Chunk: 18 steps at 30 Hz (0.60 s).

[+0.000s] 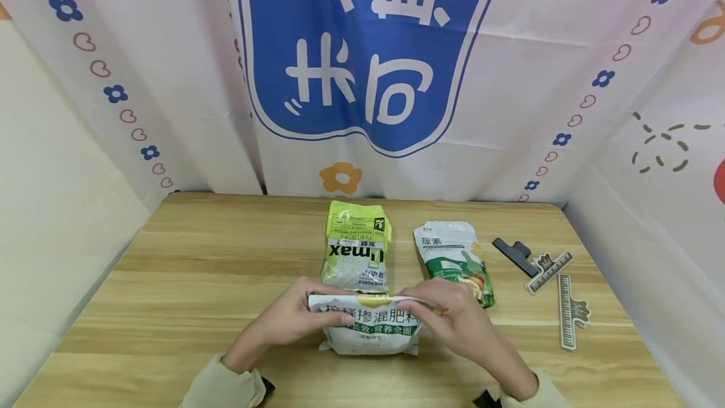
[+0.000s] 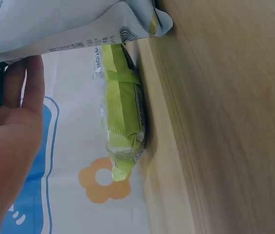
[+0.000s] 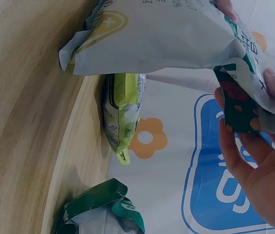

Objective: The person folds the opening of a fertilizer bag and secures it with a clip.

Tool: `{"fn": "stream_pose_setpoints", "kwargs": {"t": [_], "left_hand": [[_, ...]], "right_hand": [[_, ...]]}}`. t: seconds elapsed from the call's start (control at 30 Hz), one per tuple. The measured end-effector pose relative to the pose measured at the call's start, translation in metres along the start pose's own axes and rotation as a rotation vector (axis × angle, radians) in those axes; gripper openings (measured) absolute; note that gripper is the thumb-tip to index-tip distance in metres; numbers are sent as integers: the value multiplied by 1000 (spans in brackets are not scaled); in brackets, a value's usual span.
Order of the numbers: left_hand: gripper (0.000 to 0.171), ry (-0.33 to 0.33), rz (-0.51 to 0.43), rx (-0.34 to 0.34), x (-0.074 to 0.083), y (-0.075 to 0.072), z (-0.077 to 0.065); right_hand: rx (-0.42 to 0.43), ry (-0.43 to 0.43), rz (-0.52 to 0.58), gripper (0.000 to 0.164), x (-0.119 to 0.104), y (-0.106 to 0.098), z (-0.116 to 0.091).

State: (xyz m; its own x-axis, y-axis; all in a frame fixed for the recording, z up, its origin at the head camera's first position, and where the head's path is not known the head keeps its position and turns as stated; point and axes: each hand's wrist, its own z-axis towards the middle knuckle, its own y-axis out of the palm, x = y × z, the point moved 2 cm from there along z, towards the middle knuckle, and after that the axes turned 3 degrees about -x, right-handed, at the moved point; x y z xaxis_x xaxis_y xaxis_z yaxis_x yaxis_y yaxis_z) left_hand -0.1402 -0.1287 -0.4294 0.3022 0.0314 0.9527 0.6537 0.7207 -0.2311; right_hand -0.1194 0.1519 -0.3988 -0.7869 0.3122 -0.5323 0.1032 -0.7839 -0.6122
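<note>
A white bag of fertilizer (image 1: pixel 374 340) with green and dark lettering stands upright near the front of the table, its top edge folded over. My left hand (image 1: pixel 291 315) pinches the left end of the fold, thumb on the front face. At the other end, my right hand (image 1: pixel 453 313) pinches the fold between thumb and fingers. In the right wrist view, the fingers of the right hand (image 3: pixel 262 151) lie behind the dark green folded-down flap (image 3: pixel 240 105). The left wrist view has the left hand (image 2: pixel 15 126) with its fingers behind the bag (image 2: pixel 69 29).
A lime-green bag (image 1: pixel 357 244) lies just behind the white one. To its right is a white and green bag (image 1: pixel 453 257). A black clip (image 1: pixel 515 255) and two keyboard-patterned clips, one angled (image 1: pixel 549 271) and one lengthwise (image 1: pixel 568 313), lie at the right.
</note>
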Motion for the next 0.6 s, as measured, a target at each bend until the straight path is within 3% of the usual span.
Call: {"fn": "stream_pose_setpoints", "kwargs": {"t": [0.23,0.6], "left_hand": [[21,41,31,-7,1,2,2],[19,-24,73,-15,0,2,2]], "right_hand": [[-56,111,7,31,-4,7,-1],[-37,139,123,11,-4,12,-1]]}}
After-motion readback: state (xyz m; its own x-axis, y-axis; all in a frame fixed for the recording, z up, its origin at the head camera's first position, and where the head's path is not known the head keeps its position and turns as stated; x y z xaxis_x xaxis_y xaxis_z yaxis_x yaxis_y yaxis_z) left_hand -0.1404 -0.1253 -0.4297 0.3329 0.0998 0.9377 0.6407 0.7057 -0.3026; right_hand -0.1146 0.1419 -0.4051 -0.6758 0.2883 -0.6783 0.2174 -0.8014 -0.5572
